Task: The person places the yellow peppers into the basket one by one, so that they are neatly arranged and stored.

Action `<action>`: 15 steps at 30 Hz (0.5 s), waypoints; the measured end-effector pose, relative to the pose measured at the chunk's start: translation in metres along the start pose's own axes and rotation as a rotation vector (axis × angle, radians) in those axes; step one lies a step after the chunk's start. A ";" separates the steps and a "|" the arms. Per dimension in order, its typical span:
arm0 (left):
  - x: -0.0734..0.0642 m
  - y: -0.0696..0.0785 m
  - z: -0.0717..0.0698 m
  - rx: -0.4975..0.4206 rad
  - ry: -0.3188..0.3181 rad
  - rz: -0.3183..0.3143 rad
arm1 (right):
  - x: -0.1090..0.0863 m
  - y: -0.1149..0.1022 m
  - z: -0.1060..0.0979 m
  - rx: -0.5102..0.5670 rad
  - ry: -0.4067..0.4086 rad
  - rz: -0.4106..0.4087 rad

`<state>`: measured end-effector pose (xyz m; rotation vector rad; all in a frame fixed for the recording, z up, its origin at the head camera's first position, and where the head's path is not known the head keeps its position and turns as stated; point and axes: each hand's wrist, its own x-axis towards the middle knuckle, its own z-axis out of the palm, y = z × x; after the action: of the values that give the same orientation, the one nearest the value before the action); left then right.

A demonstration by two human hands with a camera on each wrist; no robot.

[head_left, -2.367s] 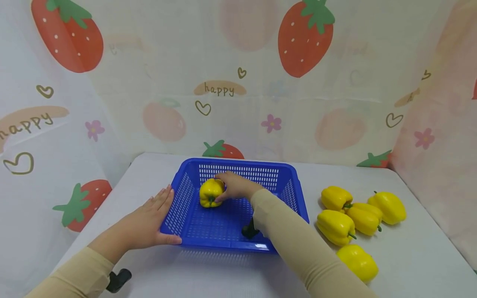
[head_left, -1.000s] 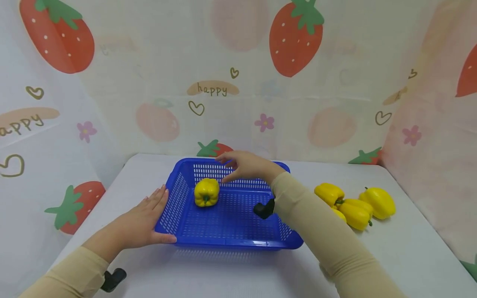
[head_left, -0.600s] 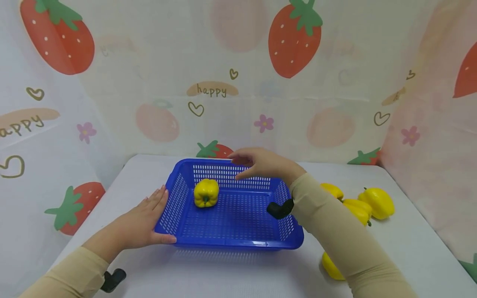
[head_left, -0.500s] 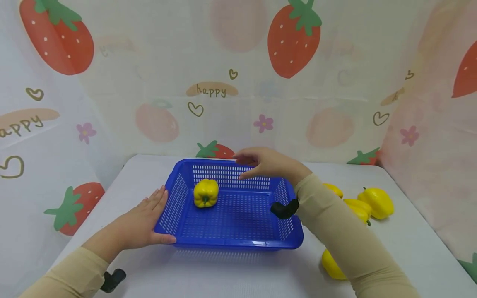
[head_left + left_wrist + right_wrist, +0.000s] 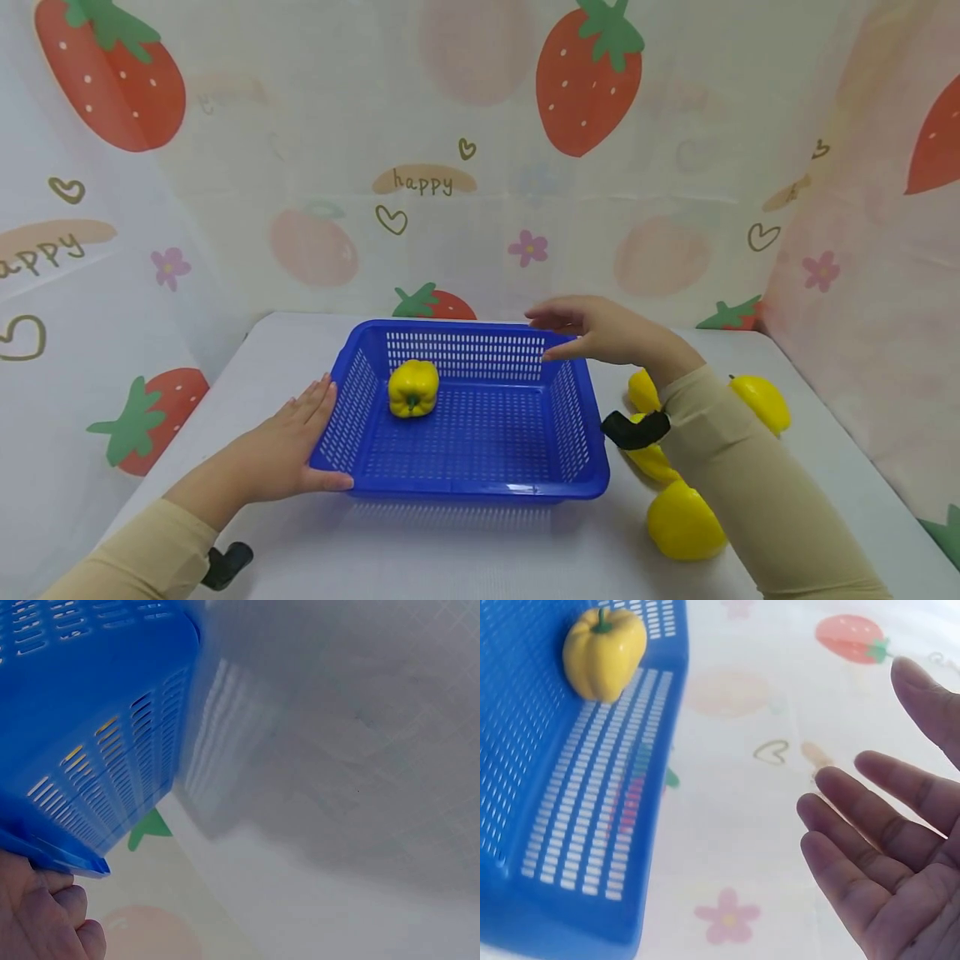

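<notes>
In the head view my left hand (image 5: 281, 446) lies against the left side of a blue plastic basket (image 5: 480, 492), fingers along the rim and thumb at the front corner. One yellow bell pepper (image 5: 413, 389) sits inside, towards the back left, with its green stem facing me. My right hand (image 5: 603, 329) hovers over the basket's back right corner, holding nothing. The right wrist view shows its fingers (image 5: 840, 877) spread and apart from the basket. Right of the basket lie several more yellow bell peppers, partly hidden by my right forearm; the nearest pepper (image 5: 686, 521) is at the front.
A white table (image 5: 450, 558) carries everything. Behind and beside it hangs a pale cloth (image 5: 337, 108) printed with strawberries, hearts and flowers. A black wrist mount (image 5: 636, 430) juts from my right sleeve, close to the basket's right rim.
My right hand has let go of the bell pepper inside the basket, risen and moved right, past the back right corner. My left hand stays at the basket's left side.
</notes>
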<state>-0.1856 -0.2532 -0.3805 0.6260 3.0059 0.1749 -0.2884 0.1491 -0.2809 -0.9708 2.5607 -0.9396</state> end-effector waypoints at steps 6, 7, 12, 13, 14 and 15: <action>0.000 0.000 0.000 0.004 0.004 0.002 | -0.024 0.013 -0.009 -0.008 0.016 -0.023; 0.000 0.000 0.000 0.006 0.004 0.002 | -0.028 0.015 -0.010 -0.005 0.018 -0.023; 0.000 0.000 0.001 0.007 0.005 0.000 | -0.049 0.027 -0.015 -0.018 0.027 0.012; 0.000 0.000 0.001 0.007 0.005 -0.002 | -0.053 0.030 -0.015 -0.019 0.028 0.022; 0.000 0.000 0.001 0.007 0.004 -0.003 | -0.058 0.033 -0.016 -0.019 0.027 0.029; 0.001 -0.001 0.001 0.007 0.004 -0.004 | -0.062 0.036 -0.016 -0.017 0.026 0.031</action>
<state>-0.1863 -0.2533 -0.3815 0.6213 3.0128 0.1662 -0.2667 0.2189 -0.2917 -0.9261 2.6013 -0.9293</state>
